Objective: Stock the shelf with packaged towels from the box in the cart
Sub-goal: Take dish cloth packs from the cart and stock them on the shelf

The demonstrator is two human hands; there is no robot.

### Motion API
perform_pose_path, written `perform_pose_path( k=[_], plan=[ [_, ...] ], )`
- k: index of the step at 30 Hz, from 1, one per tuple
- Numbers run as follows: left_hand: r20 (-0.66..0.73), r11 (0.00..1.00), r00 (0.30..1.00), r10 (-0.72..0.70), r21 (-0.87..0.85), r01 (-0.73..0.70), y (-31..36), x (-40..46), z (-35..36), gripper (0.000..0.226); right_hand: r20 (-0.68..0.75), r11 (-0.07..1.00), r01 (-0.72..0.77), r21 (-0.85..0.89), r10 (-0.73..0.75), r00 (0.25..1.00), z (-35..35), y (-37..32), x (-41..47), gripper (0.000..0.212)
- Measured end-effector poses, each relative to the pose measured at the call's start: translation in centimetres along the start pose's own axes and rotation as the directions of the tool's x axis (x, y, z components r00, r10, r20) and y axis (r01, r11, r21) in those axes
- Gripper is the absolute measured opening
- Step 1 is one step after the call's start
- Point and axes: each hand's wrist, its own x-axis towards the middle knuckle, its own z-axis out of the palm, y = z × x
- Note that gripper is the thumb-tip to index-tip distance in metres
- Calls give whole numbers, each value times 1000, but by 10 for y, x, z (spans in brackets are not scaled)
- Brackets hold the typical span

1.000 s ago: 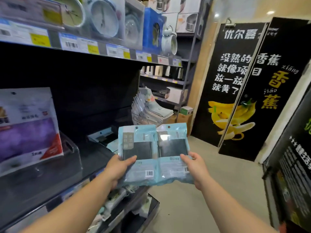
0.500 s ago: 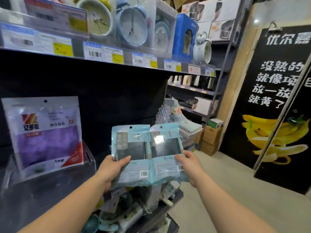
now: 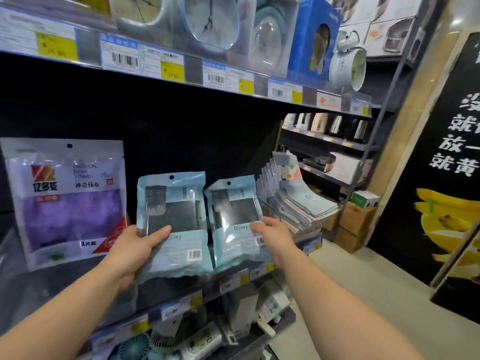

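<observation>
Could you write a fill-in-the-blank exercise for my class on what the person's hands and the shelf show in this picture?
1. Each hand holds one light ____ towel packet: left hand, right hand.
2. The left packet and the right packet are held ____, hang holes on top.
3. The big pack left of them shows a ____ cloth.
4. On the shelf above stand boxed ____.

Missing words: blue; upright; purple; clocks

Landmark: purple dish-towel pack (image 3: 66, 201), upright at the back of the dark shelf (image 3: 78, 279).
Left hand (image 3: 135, 252): grips a light-blue towel pack (image 3: 172, 224) just right of the purple pack, thumb across its front.
Right hand (image 3: 275, 236): pinches a second blue pack (image 3: 233, 222) further right, beside the first.
Clocks (image 3: 207, 19): shelf above.
</observation>
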Motion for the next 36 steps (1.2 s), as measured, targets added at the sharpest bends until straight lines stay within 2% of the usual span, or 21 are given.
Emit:
perform_pose_path(
  k=[2,3,10,13,16,20,23,26,28,29,31,34,36],
  plan=[
    [-6,999,1000,-26,26,26,-2,3,-8,99,52,1000,-7,-10,8,999,5,-1,15,60],
    [-15,1000,1000,-21,20,21,-6,5,-11,104,80,1000,-14,-17,16,997,7,-1,23,60],
    [-227,997,971,-70,-43,62,-13,-11,-16,107,237,993,-32,-113,58,970,24,6,66,61],
    [-265,998,962,-64,-38,56,-11,-24,-11,105,266,986,-39,-160,81,960,29,8,76,60],
    [-271,995,960,-69,-81,49,-8,-38,-6,91,310,977,-40,-210,105,945,34,11,83,41],
    [-320,991,944,-76,-127,37,-12,-47,0,104,333,962,-30,-270,123,935,44,18,91,32],
    [-349,991,935,-61,-130,16,-18,-48,8,85,363,948,1,-318,121,924,47,20,94,32],
    [-351,992,935,-47,-124,3,-22,-47,17,50,368,930,51,-363,93,925,45,21,97,26],
    [-347,991,936,-56,-136,9,-21,-46,23,38,364,917,79,-392,76,928,44,24,103,30],
    [-335,989,940,-68,-143,20,-22,-44,25,41,366,904,93,-418,73,928,44,24,104,30],
    [-296,986,951,-90,-162,43,-26,-38,28,61,379,868,135,-478,65,923,43,23,104,26],
    [-306,987,946,-102,-152,57,-31,-31,32,96,394,787,222,-576,29,919,45,24,103,41],
    [-311,987,944,-106,-149,61,-35,-26,35,116,393,737,269,-620,-6,920,49,26,101,44]
  ],
)
